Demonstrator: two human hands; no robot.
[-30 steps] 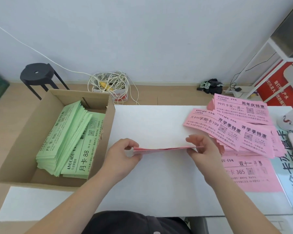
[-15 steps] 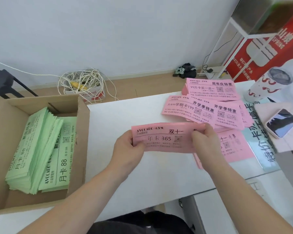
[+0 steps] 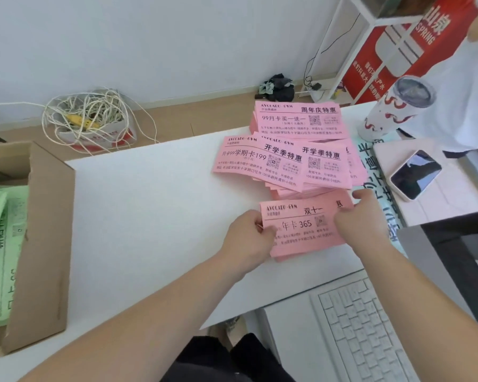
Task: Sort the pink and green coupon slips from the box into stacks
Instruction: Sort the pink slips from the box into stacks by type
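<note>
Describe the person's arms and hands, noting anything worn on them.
Both forearms are bare, with no sleeves in view. The left hand and right hand wear no gloves, and no watch, ring or bracelet shows. At the lap, dark clothing shows.

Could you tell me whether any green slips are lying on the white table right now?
No, the green slips all sit inside the cardboard box; only pink slips lie on the white table.

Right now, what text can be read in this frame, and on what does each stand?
"AVOCADO-GYM", "双十一", "年卡 365": near pink slips.
"开学季特惠", "月卡99学期卡199": middle pink pile.
"周年庆特惠", "99月卡买一送一": far pink pile.
"SPRING": red banner.
Print on the green slips and all fine print: too blurred to read.
</note>
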